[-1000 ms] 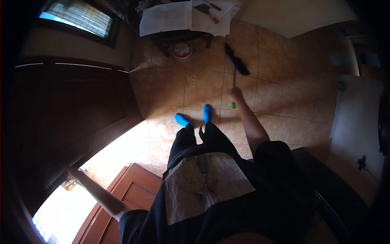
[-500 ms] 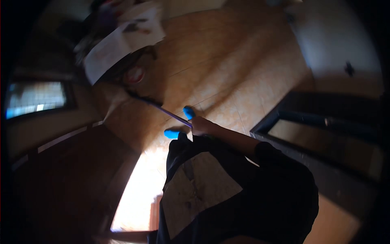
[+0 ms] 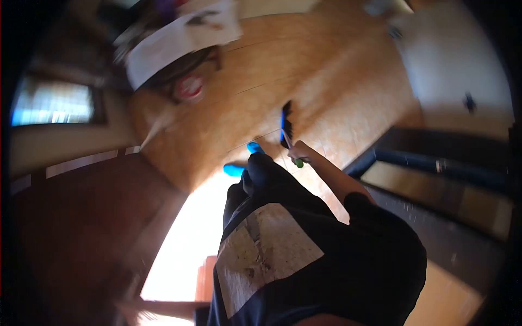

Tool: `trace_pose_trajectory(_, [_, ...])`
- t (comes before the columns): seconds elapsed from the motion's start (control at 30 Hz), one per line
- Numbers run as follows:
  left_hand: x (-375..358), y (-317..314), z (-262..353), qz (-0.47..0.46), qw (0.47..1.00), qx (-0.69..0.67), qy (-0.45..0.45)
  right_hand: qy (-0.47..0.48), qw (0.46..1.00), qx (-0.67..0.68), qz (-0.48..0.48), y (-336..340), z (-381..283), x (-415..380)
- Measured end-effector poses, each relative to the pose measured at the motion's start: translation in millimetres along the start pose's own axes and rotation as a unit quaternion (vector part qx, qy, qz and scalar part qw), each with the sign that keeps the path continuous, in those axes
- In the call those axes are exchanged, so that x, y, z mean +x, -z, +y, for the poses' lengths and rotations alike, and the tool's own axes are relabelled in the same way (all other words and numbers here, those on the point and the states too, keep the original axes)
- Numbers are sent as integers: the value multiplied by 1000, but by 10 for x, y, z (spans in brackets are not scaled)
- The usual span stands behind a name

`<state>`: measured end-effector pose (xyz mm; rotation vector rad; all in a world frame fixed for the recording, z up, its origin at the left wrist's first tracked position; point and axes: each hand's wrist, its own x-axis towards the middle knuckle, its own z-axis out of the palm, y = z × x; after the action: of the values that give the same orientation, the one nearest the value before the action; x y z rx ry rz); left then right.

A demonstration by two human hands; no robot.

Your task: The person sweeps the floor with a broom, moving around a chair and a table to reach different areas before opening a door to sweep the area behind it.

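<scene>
My right hand (image 3: 297, 152) is closed around the thin handle of a broom, ahead of my body. A green end of the handle shows just below my fist. The broom's head (image 3: 285, 124), with a blue edge and dark bristles, is at the tiled floor (image 3: 337, 98) beyond that hand. My left hand (image 3: 129, 311) is at the lower left, by a dark brown door (image 3: 81, 233); blur hides its fingers. My feet in blue footwear (image 3: 235, 170) stand left of the broom.
A table with a white cover (image 3: 168, 46) stands at the upper left, a red-and-white round thing (image 3: 190, 87) beneath it. A dark-framed piece of furniture (image 3: 413, 157) is on the right. Bright light falls on the floor by the door (image 3: 190, 244).
My right hand has moved the broom from the left, near the table, over to the right. Its handle now looks much shorter from above. My left arm stays out by the door.
</scene>
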<state>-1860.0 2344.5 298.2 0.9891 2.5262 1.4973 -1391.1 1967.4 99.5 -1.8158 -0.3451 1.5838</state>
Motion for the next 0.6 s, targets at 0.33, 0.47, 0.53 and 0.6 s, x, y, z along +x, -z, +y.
trace_pose_trajectory(0.33, [547,2006,-789,336,925,170,48,-156,979,-39,-129,-2127,-844,316])
trace_pose_trajectory(0.47, [604,2002,-887,307,947,39,-79,-116,982,-74,-133,-2786,-1039,672])
trace_pose_trajectory(0.53, [498,1977,-745,302,949,39,-83,-96,979,-106,-142,-3071,-978,1033])
trace_pose_trajectory(0.6, [405,1974,-644,296,950,41,-90,-75,979,-109,-158,-3190,-1030,1089])
